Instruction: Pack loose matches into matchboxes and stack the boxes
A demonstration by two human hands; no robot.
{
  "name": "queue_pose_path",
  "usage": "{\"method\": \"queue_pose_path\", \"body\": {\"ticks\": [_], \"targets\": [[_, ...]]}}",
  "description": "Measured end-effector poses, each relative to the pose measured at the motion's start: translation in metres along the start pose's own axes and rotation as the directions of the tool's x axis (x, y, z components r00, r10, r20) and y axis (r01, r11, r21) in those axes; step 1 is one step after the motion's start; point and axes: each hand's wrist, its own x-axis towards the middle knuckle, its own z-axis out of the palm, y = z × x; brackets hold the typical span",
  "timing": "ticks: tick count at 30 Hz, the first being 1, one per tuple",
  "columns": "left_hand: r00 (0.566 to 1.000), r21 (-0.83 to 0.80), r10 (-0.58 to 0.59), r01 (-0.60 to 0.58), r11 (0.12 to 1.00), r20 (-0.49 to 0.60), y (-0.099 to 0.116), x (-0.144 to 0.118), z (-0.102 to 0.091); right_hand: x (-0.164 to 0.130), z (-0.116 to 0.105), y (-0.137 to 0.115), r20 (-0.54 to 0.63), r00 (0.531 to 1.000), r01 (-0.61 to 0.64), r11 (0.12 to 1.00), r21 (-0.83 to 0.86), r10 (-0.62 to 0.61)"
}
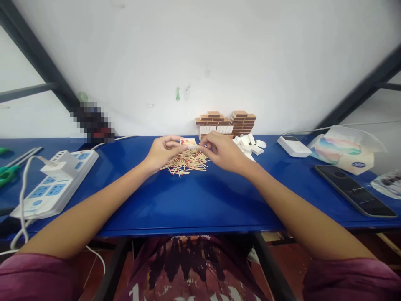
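A small matchbox (189, 141) with a red and yellow picture on its face is held over a heap of loose matches (184, 162). My left hand (164, 151) grips its left end between thumb and fingers. At the right end, where a white edge shows, my right hand (222, 151) has thumb and forefinger pinched together; exactly what lies between those fingertips is too small to tell apart from the box. The matches are wooden with red heads and lie crisscrossed under both hands. Just beyond my right hand is a pile of white box trays (250, 144).
Stacked matchboxes (242, 122) stand against the wall. At left are a power strip (59, 184) with cables and green-handled scissors (9, 173). At right lie a white device (294, 146), a tissue pack (344, 148) and a phone (355, 190). The blue table (194, 209) ends near my body.
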Motion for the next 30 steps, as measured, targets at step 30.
{"method": "queue_pose_path", "body": {"ticks": [30], "targets": [[0.968, 0.098, 0.066, -0.092, 0.991, 0.243, -0.011, -0.008, 0.011, -0.001, 0.000, -0.001, 0.156, 0.987, -0.027, 0.999, -0.028, 0.031]]}}
